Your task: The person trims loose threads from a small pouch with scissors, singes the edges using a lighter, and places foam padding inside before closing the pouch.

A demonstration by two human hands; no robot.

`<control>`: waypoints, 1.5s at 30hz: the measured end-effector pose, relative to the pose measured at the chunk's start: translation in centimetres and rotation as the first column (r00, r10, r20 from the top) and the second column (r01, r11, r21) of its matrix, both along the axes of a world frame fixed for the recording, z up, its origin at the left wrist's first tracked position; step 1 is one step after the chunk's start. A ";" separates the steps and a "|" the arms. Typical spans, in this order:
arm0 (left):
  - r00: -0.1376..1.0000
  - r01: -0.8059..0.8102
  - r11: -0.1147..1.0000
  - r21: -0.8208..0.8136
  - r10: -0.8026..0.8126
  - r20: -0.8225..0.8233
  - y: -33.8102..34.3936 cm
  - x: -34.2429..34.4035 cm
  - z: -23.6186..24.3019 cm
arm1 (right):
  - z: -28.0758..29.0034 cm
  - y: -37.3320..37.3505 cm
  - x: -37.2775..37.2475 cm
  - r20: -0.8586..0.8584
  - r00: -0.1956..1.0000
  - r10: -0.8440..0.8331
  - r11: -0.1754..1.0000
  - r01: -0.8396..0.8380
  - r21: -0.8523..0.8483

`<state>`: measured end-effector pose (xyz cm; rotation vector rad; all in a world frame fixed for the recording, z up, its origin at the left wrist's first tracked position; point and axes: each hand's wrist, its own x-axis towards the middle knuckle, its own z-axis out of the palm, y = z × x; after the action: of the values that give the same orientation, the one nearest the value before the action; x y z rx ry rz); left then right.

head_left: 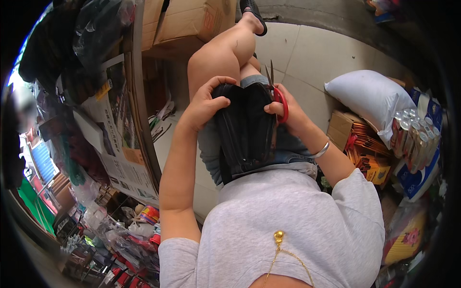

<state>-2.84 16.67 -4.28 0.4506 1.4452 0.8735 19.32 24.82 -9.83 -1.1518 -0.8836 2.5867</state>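
Note:
A black zippered bag (242,129) rests on my lap with its top spread apart, and its dark inside shows. My left hand (210,102) is closed on the bag's left edge, thumb over the rim. On the other side my right hand (287,108) pinches the right edge with its thumb. The same hand also carries red-handled scissors (282,106), their blades pointing away from me and slightly apart. Whatever lies inside the bag is too dark to make out.
Cardboard boxes (194,24) stand at the far left, beside a board with newspaper (122,144). To the right lie a stuffed white sack (370,98), a carton of orange packets (367,151) and wrapped cans (415,134). Mixed goods (125,240) crowd the lower left.

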 end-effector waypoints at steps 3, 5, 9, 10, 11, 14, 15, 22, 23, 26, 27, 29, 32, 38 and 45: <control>1.000 -0.010 1.000 0.014 0.010 0.001 -0.4 -0.2 -0.3 | 1.0 0.5 -0.2 0.092 0.992 0.082 0.996 -0.084 0.019; 1.000 -0.008 0.999 0.033 0.008 -0.022 -0.4 0.0 -0.4 | 1.2 0.3 -0.4 0.089 0.994 0.062 0.996 -0.067 0.052; 0.301 0.604 0.796 -0.046 -0.281 -0.911 0.9 2.4 1.0 | 0.9 -0.4 -1.0 0.026 0.999 -0.032 0.992 0.028 0.126; -0.159 0.693 0.654 -0.302 -0.270 -0.950 1.0 3.2 1.7 | 1.0 -0.6 -1.1 0.021 0.999 -0.026 0.992 0.023 0.126; -0.287 0.701 0.576 -0.421 -0.312 -0.906 0.9 3.6 0.9 | 1.1 -0.7 -1.3 0.007 1.000 -0.012 0.989 0.010 0.146; -0.463 0.608 0.425 -0.670 -0.496 -0.734 1.7 4.5 -0.8 | 0.7 -0.9 -1.7 0.034 0.999 0.011 0.984 -0.017 0.177; -0.502 0.572 0.418 -0.705 -0.502 -0.705 2.1 4.9 -1.4 | 0.6 -1.0 -1.9 0.075 0.997 0.019 0.982 -0.033 0.187; -0.345 0.622 0.479 -0.620 -0.543 -0.766 2.7 4.8 -4.1 | 0.1 -1.2 -1.5 0.125 0.991 -0.047 0.991 0.030 0.134; -0.348 0.617 0.479 -0.624 -0.546 -0.762 2.5 4.6 -4.3 | 0.3 -1.1 -1.5 0.119 0.992 -0.044 0.991 0.029 0.131; -0.269 0.654 0.541 -0.529 -0.488 -0.830 2.4 4.0 -4.2 | 0.7 -0.7 -1.3 0.125 0.992 -0.022 0.995 0.009 0.103; -0.099 0.671 0.619 -0.407 -0.469 -0.878 2.3 3.4 -3.9 | 0.9 -0.7 -1.2 0.112 0.993 -0.030 0.992 0.015 0.127; 0.114 0.662 0.708 -0.246 -0.419 -0.901 2.3 2.6 -2.9 | 1.2 -0.7 -0.8 0.105 0.994 -0.043 0.988 0.027 0.152; 0.140 0.657 0.719 -0.225 -0.411 -0.901 1.9 2.2 -2.6 | 1.5 -0.7 -0.8 0.099 0.995 -0.023 0.986 0.006 0.169; 0.245 0.636 0.759 -0.142 -0.373 -0.895 2.1 1.7 -2.5 | 1.5 -0.6 -0.6 0.100 0.995 -0.017 0.985 -0.001 0.172; 0.311 0.626 0.774 -0.098 -0.363 -0.878 1.9 1.6 -2.9 | -0.6 0.4 0.2 0.114 0.990 0.087 0.948 -0.118 0.295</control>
<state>-1.20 18.61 -7.15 1.6808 1.9081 0.2470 19.48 25.23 -10.38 -1.1804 -1.3399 2.3740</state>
